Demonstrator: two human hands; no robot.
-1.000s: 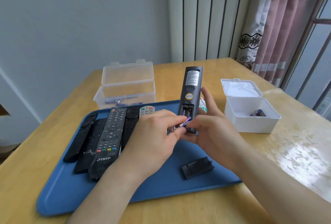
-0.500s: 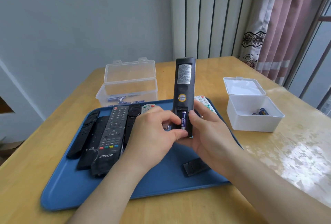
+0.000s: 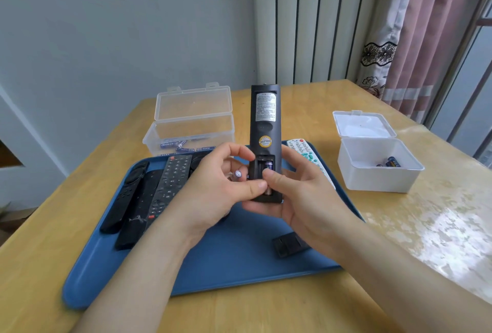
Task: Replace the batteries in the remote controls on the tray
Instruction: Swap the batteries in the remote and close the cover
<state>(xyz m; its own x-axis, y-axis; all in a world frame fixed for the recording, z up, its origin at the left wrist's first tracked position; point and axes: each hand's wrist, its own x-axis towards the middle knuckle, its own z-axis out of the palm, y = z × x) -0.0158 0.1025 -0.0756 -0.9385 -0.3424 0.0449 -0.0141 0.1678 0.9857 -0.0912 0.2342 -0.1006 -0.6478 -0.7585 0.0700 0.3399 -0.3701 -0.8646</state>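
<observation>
Cover point(image 3: 288, 245) lies on tray point(image 3: 226, 266), nearest me, off remote. My right hand point(image 3: 300, 199) wraps remote point(image 3: 265, 119) from below, thumb on battery point(image 3: 268, 166) in right half of bay point(image 3: 259, 170). Remote upright above tray, back to me, long axis vertical. My left hand point(image 3: 218, 189) curls round second battery point(image 3: 237, 173), just left of bay; left half looks empty. Left hand nearer: short move right, battery turned parallel to remote. Beyond: clear box point(image 3: 191, 130) left, white box point(image 3: 378, 173) right.

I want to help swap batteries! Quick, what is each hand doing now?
Left hand: holds a loose battery.
Right hand: grips the remote, thumb on the fitted battery.
</observation>
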